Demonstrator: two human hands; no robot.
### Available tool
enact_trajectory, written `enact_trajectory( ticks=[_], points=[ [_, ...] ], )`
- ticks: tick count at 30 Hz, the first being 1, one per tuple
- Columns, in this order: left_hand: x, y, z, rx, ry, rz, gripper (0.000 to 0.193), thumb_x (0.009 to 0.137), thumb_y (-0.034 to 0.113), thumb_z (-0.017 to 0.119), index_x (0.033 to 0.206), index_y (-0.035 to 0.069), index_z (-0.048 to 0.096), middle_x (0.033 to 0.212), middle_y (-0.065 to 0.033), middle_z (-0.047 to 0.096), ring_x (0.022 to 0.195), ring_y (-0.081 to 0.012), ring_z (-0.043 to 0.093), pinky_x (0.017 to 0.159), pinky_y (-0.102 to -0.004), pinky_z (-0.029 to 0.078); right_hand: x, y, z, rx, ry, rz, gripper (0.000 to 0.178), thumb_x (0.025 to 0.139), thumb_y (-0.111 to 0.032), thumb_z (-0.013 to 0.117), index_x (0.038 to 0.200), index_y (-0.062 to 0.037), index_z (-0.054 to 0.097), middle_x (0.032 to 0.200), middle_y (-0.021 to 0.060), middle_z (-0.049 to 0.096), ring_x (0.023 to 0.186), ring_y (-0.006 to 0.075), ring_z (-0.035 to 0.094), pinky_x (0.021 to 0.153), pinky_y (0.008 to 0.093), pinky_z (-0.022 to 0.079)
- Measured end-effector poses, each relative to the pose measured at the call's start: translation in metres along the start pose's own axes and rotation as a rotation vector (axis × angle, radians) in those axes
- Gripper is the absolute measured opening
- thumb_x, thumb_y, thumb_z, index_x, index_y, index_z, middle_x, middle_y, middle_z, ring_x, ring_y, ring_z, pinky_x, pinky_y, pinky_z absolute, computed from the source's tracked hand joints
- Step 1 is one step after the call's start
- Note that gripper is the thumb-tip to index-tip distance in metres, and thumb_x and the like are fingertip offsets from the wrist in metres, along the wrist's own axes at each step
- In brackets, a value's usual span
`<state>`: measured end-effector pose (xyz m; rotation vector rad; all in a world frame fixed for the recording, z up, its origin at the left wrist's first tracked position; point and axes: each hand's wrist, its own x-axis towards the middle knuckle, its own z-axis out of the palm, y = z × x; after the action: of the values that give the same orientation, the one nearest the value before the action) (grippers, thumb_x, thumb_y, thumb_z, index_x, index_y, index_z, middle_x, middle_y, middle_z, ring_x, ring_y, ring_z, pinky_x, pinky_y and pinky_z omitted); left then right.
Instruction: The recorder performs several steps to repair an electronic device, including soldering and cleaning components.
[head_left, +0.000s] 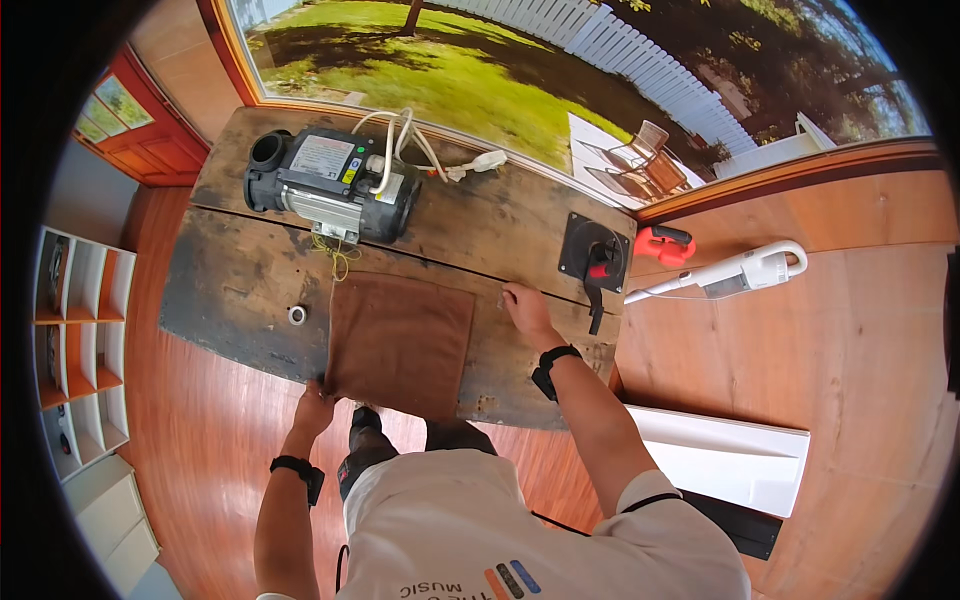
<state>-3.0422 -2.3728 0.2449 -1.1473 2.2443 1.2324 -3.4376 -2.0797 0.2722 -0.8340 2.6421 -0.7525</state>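
Observation:
A brown cloth [400, 345] lies flat, folded to a near square, at the front edge of the worn wooden table [250, 265]. At its near left corner, my left hand [315, 402] is closed on the cloth's edge. Just right of the cloth, my right hand [528, 310] is over the tabletop with its fingers curled together; whatever they may hold is too small to make out. A small white ring-shaped roll [297, 315] rests left of the cloth. Beyond the cloth stands a black and silver electric pump [335, 180], with thin yellow-green wire [335, 255] hanging from its base.
A white cable with a plug [487, 161] trails along the table's back edge. On the right are a black square plate with a lever [595, 255], a red tool [665, 245] and a white stick vacuum [750, 270]. White shelves [85, 340] stand at the left.

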Motion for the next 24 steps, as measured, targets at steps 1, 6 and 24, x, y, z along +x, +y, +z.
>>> enact_trajectory(
  ticks=[1, 6, 24],
  points=[
    [0.001, -0.001, 0.001, -0.01, 0.003, 0.004, 0.031, 0.088, 0.011, 0.054, 0.11, -0.009, 0.043, 0.108, -0.0329, 0.061, 0.105, -0.0459, 0.06, 0.085, -0.0463, 0.05, 0.001, -0.001, 0.001, -0.066, 0.008, -0.058, 0.015, 0.087, -0.012, 0.059, 0.098, -0.0054, 0.067, 0.095, 0.017, 0.063, 0.086, 0.0375, 0.06, 0.073, 0.0421, 0.05],
    [0.006, -0.017, 0.007, -0.078, 0.015, 0.005, 0.028, 0.089, 0.009, 0.053, 0.107, -0.009, 0.043, 0.109, -0.0325, 0.062, 0.105, -0.0449, 0.061, 0.085, -0.045, 0.05, -0.007, -0.004, 0.005, -0.101, 0.069, -0.16, 0.014, 0.086, -0.011, 0.058, 0.096, -0.0057, 0.067, 0.095, 0.0169, 0.062, 0.085, 0.0377, 0.06, 0.075, 0.0443, 0.049],
    [-0.003, 0.0, 0.0, -0.051, 0.019, -0.033, 0.029, 0.089, 0.009, 0.052, 0.11, -0.009, 0.044, 0.108, -0.0312, 0.062, 0.105, -0.0449, 0.061, 0.085, -0.0462, 0.049, 0.007, -0.007, 0.007, -0.202, 0.067, -0.17, 0.009, 0.082, -0.011, 0.062, 0.081, -0.0024, 0.063, 0.088, 0.0166, 0.061, 0.082, 0.0373, 0.061, 0.071, 0.0451, 0.05]
  ],
)
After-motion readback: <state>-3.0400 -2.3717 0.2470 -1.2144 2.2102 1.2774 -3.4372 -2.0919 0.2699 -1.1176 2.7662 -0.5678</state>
